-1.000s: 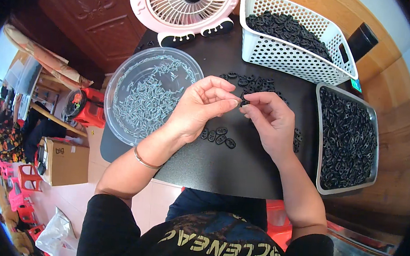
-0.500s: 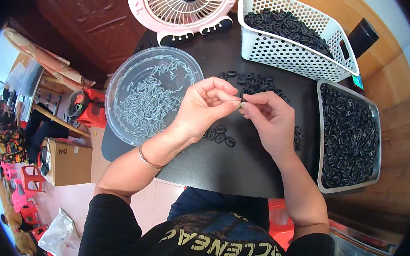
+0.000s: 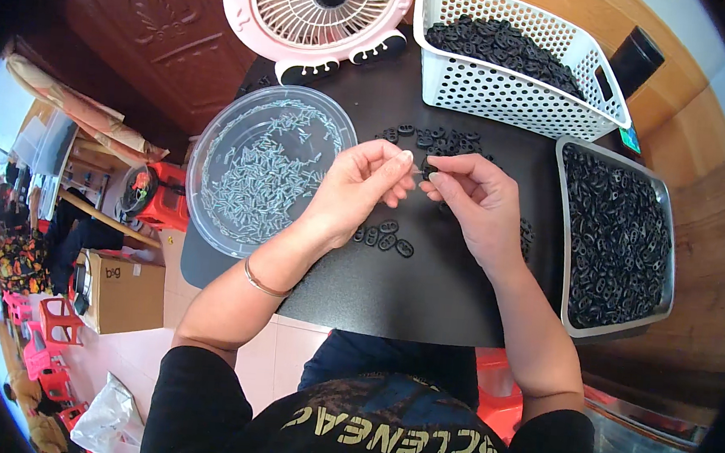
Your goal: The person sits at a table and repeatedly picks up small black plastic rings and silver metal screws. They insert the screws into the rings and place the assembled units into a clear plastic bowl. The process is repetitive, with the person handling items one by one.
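Observation:
My left hand (image 3: 364,181) is closed in a pinch, thumb against forefinger, above the middle of the black table (image 3: 391,301). Something thin and pale shows at its fingertips, too small to make out. Just to its right, my right hand (image 3: 482,203) pinches a small black oval piece (image 3: 428,170) between thumb and forefinger. The fingertips of both hands are close but slightly apart. Left of my left hand is a round clear plastic tub (image 3: 201,141) holding many small silvery metal pins (image 3: 255,188). Loose black oval pieces (image 3: 387,241) with holes lie below and beyond my hands.
A pink fan (image 3: 236,12) stands at the back. Behind to the right is a white perforated basket (image 3: 508,106) of black pieces; a metal tray (image 3: 562,234) of similar pieces lies at the right edge. A cardboard box (image 3: 131,293) and a red stool (image 3: 169,198) stand on the left.
My fingertips, which met before, have drawn slightly apart. The black oval piece in my right hand now shows more plainly. The view has shifted a little.

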`<state>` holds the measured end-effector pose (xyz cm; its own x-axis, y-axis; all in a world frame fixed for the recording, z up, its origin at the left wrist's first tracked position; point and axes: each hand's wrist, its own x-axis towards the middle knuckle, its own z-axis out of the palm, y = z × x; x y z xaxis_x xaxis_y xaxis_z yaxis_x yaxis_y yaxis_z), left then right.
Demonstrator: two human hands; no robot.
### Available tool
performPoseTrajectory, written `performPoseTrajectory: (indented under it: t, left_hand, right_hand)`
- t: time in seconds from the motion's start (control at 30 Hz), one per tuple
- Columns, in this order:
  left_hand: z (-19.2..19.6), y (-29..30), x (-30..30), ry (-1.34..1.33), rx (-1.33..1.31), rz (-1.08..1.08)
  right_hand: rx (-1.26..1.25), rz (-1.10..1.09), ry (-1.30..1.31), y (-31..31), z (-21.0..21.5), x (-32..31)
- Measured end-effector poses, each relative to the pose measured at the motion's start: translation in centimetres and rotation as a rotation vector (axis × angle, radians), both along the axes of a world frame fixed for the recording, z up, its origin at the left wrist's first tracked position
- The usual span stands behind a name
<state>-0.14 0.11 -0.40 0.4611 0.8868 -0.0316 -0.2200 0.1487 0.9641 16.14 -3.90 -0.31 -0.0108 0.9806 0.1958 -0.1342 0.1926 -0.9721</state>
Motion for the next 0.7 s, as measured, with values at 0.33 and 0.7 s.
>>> performPoseTrajectory:
  t: [0.33, 0.7]
  left_hand:
    - [0.01, -0.16, -0.32, 0.008, -0.117, -0.098]
    - [0.13, -0.28, -0.31, 0.045, -0.043, -0.078]
  right_hand:
    - [-0.026, -0.015, -0.053, -0.13, -0.27, -0.28]
    - [-0.039, -0.013, -0.058, -0.07, -0.37, -0.35]
